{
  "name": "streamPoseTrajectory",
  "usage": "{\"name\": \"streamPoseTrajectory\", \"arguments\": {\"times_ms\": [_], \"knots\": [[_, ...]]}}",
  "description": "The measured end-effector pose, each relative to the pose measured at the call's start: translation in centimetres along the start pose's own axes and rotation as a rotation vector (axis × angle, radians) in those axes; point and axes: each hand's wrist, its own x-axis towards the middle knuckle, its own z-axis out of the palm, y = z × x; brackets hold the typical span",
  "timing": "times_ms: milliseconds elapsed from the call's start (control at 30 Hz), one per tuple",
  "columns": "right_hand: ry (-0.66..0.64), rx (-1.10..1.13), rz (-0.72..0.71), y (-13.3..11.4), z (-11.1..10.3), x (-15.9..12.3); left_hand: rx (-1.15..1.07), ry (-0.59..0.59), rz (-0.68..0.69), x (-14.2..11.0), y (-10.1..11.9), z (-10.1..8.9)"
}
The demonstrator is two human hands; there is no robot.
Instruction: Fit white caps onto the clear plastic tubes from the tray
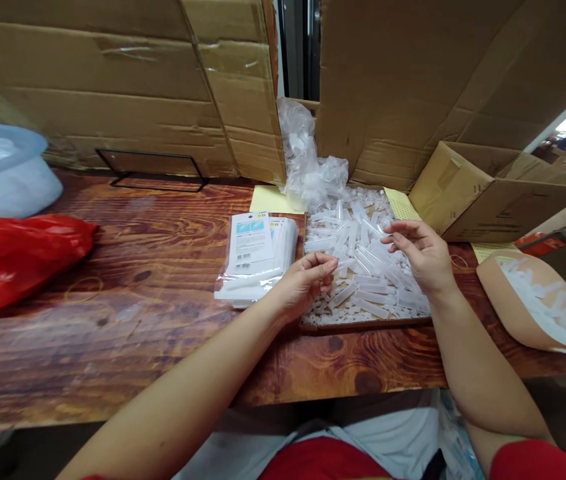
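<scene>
A flat tray (363, 323) on the wooden table holds a heap of several small clear plastic tubes (363, 267). My left hand (307, 280) rests at the tray's left edge, fingers curled together; whether anything is in them I cannot make out. My right hand (420, 250) hovers over the heap's right side, its fingers pinching a clear tube (380, 232). A stack of flat packets in clear sleeves (255, 257) lies just left of my left hand.
A crumpled clear plastic bag (307, 167) sits behind the tray. An open cardboard box (493, 193) and a brown envelope with white pieces (543, 300) lie right. A red bag (13, 257) and pale basin (3, 173) are far left. Cardboard walls (113, 87) stand behind.
</scene>
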Motion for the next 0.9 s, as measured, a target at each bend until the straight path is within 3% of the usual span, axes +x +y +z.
{"name": "streamPoseTrajectory", "arguments": {"times_ms": [200, 400, 533, 700, 900], "knots": [[0.047, 0.145, -0.148, -1.4, 2.6, -2.2, -0.037, -0.011, 0.003, 0.0, 0.1, 0.0], [-0.042, 0.169, -0.024, -0.8, 5.5, -4.1, 0.002, -0.099, -0.012, -0.3, -0.2, 0.0], [-0.063, 0.216, 0.122, -0.5, 5.6, -3.9, 0.014, -0.170, -0.050, -0.4, -0.3, 0.0], [-0.124, 0.372, 0.263, 0.3, 5.1, -3.7, -0.013, -0.176, -0.062, -0.4, -0.1, -0.2], [-0.206, 0.315, 0.221, -0.2, 4.8, -3.7, 0.052, -0.192, -0.021, -0.6, 0.1, -0.1]]}}
